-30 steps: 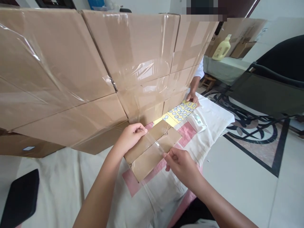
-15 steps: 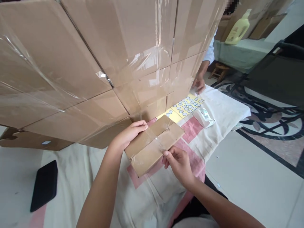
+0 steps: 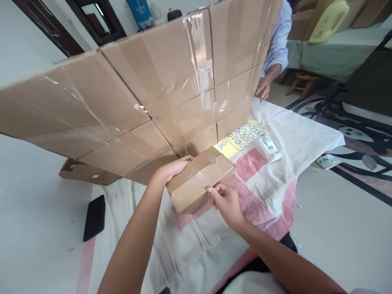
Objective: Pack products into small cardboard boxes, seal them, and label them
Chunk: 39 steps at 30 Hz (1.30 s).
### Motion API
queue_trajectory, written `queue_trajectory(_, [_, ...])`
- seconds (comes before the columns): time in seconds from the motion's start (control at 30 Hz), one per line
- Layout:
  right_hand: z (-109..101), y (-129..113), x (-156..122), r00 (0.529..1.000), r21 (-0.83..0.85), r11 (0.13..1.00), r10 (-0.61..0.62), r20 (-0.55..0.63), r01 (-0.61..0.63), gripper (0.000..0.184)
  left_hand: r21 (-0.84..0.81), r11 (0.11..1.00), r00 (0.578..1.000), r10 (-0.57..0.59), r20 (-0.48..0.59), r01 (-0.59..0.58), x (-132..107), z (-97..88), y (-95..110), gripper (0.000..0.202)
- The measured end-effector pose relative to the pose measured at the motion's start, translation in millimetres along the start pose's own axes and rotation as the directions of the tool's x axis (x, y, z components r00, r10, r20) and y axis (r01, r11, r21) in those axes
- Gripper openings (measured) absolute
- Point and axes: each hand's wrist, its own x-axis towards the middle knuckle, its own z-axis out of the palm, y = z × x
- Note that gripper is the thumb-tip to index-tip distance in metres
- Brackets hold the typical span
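A small brown cardboard box (image 3: 203, 173) sits tilted over the cloth in front of me, with clear tape across its top. My left hand (image 3: 176, 167) grips its far left side, fingers partly hidden behind it. At the near long edge, my right hand (image 3: 225, 200) is closed, thumb tip on the edge where the tape strip ends and fingers curled against the side. Whether a loose tape end is between those fingers is too small to tell.
A wall of taped cardboard cartons (image 3: 180, 110) stands behind the box. To the right lie yellow sheets with small labels (image 3: 245, 134) and a white device (image 3: 268, 149). A dark phone-like slab (image 3: 94, 218) lies left. Another person's hand (image 3: 263, 87) is beyond the cartons.
My view has shifted, showing more above the cartons. The box now shows more of its near side, with both hands still on it. The other person's hand has drawn back from the yellow sheets.
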Motion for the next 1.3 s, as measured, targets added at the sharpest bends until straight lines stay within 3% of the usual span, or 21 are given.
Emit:
queue_trajectory(0.27, [-13, 34, 1, 0.999, -0.147, 0.989, -0.007, 0.039, 0.012, 0.053, 0.106, 0.993, 0.988, -0.033, -0.150, 0.049, 0, 5.7, -1, 0.031])
queue_trajectory(0.4, [-26, 27, -5, 0.998, -0.154, 0.987, -0.031, 0.047, 0.038, 0.054, 0.204, 0.979, 0.960, 0.069, -0.273, -0.013, 1, 6.8, -5, 0.023])
queue_trajectory(0.5, [-40, 0, -10, 0.979, -0.198, 0.959, -0.199, 0.040, 0.203, 0.052, 0.310, 0.940, 0.896, 0.253, -0.366, -0.139, 0, 7.5, -7, 0.021])
queue_trajectory(0.6, [-51, -30, -9, 0.881, -0.308, 0.832, -0.471, 0.045, 0.461, 0.040, 0.395, 0.889, 0.833, 0.391, -0.392, -0.231, 0, 9.5, -7, 0.030])
queue_trajectory(0.67, [-54, -45, -7, 0.797, -0.360, 0.726, -0.596, 0.096, 0.586, 0.030, 0.430, 0.861, 0.810, 0.445, -0.382, -0.271, 1, 11.6, -7, 0.037])
queue_trajectory(0.73, [-54, -51, -5, 0.747, -0.373, 0.659, -0.643, 0.169, 0.653, 0.025, 0.454, 0.833, 0.785, 0.499, -0.368, -0.316, 1, 13.3, -6, 0.040])
queue_trajectory(0.9, [-52, -39, -6, 0.741, -0.364, 0.649, -0.625, 0.246, 0.668, 0.016, 0.497, 0.744, 0.683, 0.643, -0.348, -0.447, -20, 11.8, 5, 0.040])
queue_trajectory(0.93, [-53, -36, -7, 0.733, -0.374, 0.637, -0.640, 0.232, 0.674, 0.013, 0.503, 0.731, 0.680, 0.656, -0.328, -0.462, -29, 11.5, 7, 0.041])
queue_trajectory(1.0, [-57, -36, -4, 0.698, -0.407, 0.591, -0.691, 0.188, 0.696, 0.007, 0.512, 0.717, 0.714, 0.652, -0.254, -0.473, -49, 13.1, 12, 0.043])
queue_trajectory(1.07, [-61, -42, 3, 0.656, -0.452, 0.535, -0.737, 0.165, 0.714, 0.011, 0.537, 0.705, 0.767, 0.623, -0.155, -0.464, -69, 17.9, 15, 0.038])
queue_trajectory(1.13, [-64, -54, 15, 0.619, -0.495, 0.472, -0.763, 0.184, 0.729, 0.019, 0.600, 0.664, 0.791, 0.606, -0.082, -0.447, -84, 24.2, 16, 0.031])
queue_trajectory(1.23, [-63, -72, 35, 0.598, -0.538, 0.394, -0.753, 0.276, 0.745, 0.031, 0.725, 0.535, 0.766, 0.642, -0.016, -0.434, -92, 28.8, 15, 0.032])
queue_trajectory(1.3, [-59, -80, 45, 0.619, -0.560, 0.370, -0.699, 0.358, 0.741, 0.038, 0.797, 0.429, 0.742, 0.669, 0.035, -0.424, -91, 26.6, 13, 0.041])
